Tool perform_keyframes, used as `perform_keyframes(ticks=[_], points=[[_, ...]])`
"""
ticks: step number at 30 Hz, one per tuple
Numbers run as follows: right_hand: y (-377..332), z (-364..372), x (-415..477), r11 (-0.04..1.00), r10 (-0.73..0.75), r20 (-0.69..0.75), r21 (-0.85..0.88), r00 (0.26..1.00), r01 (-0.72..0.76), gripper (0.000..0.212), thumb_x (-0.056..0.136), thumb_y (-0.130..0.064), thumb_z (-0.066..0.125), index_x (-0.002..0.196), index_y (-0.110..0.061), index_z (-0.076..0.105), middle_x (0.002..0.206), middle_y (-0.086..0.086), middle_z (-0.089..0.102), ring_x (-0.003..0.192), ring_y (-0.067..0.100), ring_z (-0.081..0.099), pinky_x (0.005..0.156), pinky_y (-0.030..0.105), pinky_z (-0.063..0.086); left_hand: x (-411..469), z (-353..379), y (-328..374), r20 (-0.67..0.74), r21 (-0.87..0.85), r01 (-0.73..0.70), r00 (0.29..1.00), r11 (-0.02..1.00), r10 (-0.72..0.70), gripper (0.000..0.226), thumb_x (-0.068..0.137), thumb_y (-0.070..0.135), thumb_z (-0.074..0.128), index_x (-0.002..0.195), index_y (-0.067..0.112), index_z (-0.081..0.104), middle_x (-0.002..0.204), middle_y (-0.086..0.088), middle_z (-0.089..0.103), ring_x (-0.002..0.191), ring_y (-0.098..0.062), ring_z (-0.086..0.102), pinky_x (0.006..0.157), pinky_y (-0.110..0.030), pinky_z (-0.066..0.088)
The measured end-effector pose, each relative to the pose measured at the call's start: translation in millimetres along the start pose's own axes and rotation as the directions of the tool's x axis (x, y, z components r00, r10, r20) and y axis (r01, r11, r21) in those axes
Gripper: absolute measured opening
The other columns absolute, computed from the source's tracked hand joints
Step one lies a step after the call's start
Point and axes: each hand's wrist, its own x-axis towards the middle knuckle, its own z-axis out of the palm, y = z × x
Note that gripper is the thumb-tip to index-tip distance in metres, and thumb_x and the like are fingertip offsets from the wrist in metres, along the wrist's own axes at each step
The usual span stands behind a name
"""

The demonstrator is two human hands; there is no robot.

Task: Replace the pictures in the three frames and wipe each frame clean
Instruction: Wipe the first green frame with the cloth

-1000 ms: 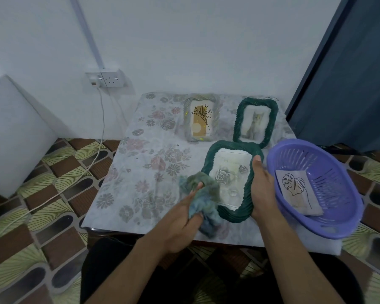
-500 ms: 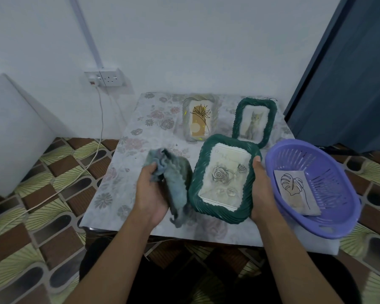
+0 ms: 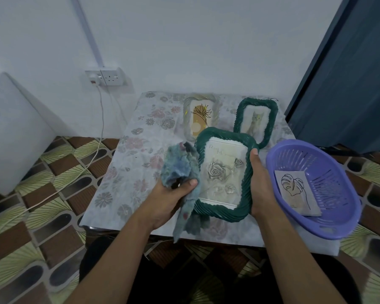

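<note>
Our left grip [image 3: 170,197] clutches the cloth [image 3: 178,165] against the rose frame [image 3: 224,133]; our right grip [image 3: 261,189] holds its right edge.

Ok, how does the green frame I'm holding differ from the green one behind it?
The held frame shows roses; the far frame shows a cat. The right hand grips the held frame, cloth at its left edge; the far frame sits untouched on the table. Both have green twisted borders.

Your mottled blue-green cloth [image 3: 180,167] covers the left rim of the dark green rope-rimmed frame [image 3: 225,133]; the fingers of your right hand [image 3: 261,185] are hidden behind it.
</note>
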Motion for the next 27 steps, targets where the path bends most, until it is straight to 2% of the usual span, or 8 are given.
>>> perform_keyframes(ticks=[3,7,10,12,16,20,23,27], points=[[-1.3,3.6,-1.3,0.999,-0.012,0.002,-0.052,1.000,0.012,0.049,0.092,-0.065,0.049,0.108,-0.025,0.074,0.109,0.003,0.076,0.104,0.025,0.072,0.097,0.054,0.053,0.4,2.3,-2.9,-0.035,0.080,-0.033,0.999,0.996,0.036,0.026,0.077,0.019,0.069,0.103,0.017,0.068,0.100,0.000,0.075,0.098,-0.014,0.070,0.083,-0.031,0.057],[1.5,10.9,-3.7,0.998,0.010,0.003,-0.063,1.000,-0.010,0.107,0.049,-0.091,0.068,0.132,-0.024,0.058,0.124,0.003,0.069,0.110,0.025,0.068,0.097,0.053,0.053,5.0,10.2,-12.1,-0.195,0.307,-0.169,0.952,0.937,0.235,0.018,0.092,0.031,0.062,0.107,0.039,0.063,0.106,0.016,0.071,0.100,0.002,0.065,0.085,-0.017,0.053],[-1.0,13.9,-3.7,0.998,-0.041,0.006,-0.057,0.999,0.041,0.120,0.040,-0.096,0.064,0.135,-0.023,0.053,0.127,0.000,0.066,0.114,0.023,0.065,0.099,0.049,0.052,4.3,17.0,-17.1,-0.272,0.377,-0.208,0.907,0.903,0.322,0.032,0.086,0.051,0.059,0.113,0.035,0.064,0.106,0.015,0.070,0.098,0.005,0.064,0.090,-0.022,0.053],[-8.5,18.9,-8.9,0.994,-0.065,0.030,-0.081,0.997,0.068,0.101,0.056,-0.091,0.061,0.129,-0.022,0.055,0.124,-0.004,0.064,0.112,0.018,0.064,0.102,0.045,0.050,5.6,19.7,-19.1,-0.338,0.318,-0.186,0.894,0.930,0.295,0.037,0.083,0.058,0.057,0.109,0.033,0.066,0.097,0.014,0.073,0.094,-0.002,0.068,0.090,-0.035,0.056],[-9.9,23.0,-16.0,0.983,-0.160,0.040,-0.087,0.986,0.163,0.016,0.100,-0.048,0.045,0.090,-0.036,0.050,0.088,-0.029,0.056,0.081,-0.012,0.053,0.081,0.020,0.045,10.1,22.0,-14.3,-0.430,0.294,-0.195,0.848,0.936,0.312,0.038,0.102,0.045,0.042,0.084,0.025,0.068,0.073,0.009,0.073,0.072,-0.007,0.070,0.074,-0.036,0.056],[-5.2,25.3,-14.8,0.964,-0.251,0.050,-0.083,0.967,0.254,0.015,0.106,-0.035,0.040,0.103,-0.049,0.045,0.097,-0.041,0.045,0.084,-0.030,0.048,0.080,0.004,0.040,10.6,16.6,-14.5,-0.415,0.315,-0.199,0.850,0.928,0.324,0.047,0.101,0.046,0.041,0.080,0.015,0.068,0.071,0.000,0.070,0.069,-0.014,0.068,0.066,-0.040,0.057],[-4.0,21.9,-11.7,0.972,-0.223,0.062,-0.060,0.973,0.227,0.020,0.106,-0.035,0.039,0.120,-0.045,0.048,0.102,-0.043,0.049,0.100,-0.020,0.051,0.098,0.016,0.039,8.0,13.5,-13.9,-0.266,0.385,-0.253,0.890,0.887,0.370,0.037,0.095,0.046,0.048,0.082,0.018,0.068,0.074,0.002,0.071,0.073,-0.013,0.069,0.069,-0.034,0.058],[-5.2,21.2,-10.4,0.974,-0.198,0.117,-0.091,0.973,0.209,0.022,0.107,-0.027,0.038,0.096,-0.044,0.048,0.077,-0.051,0.058,0.080,-0.030,0.054,0.081,0.005,0.045,10.0,11.6,-13.2,-0.199,0.494,-0.292,0.879,0.819,0.434,0.033,0.089,0.048,0.056,0.099,0.018,0.064,0.089,0.008,0.071,0.083,-0.003,0.068,0.071,-0.019,0.052]])
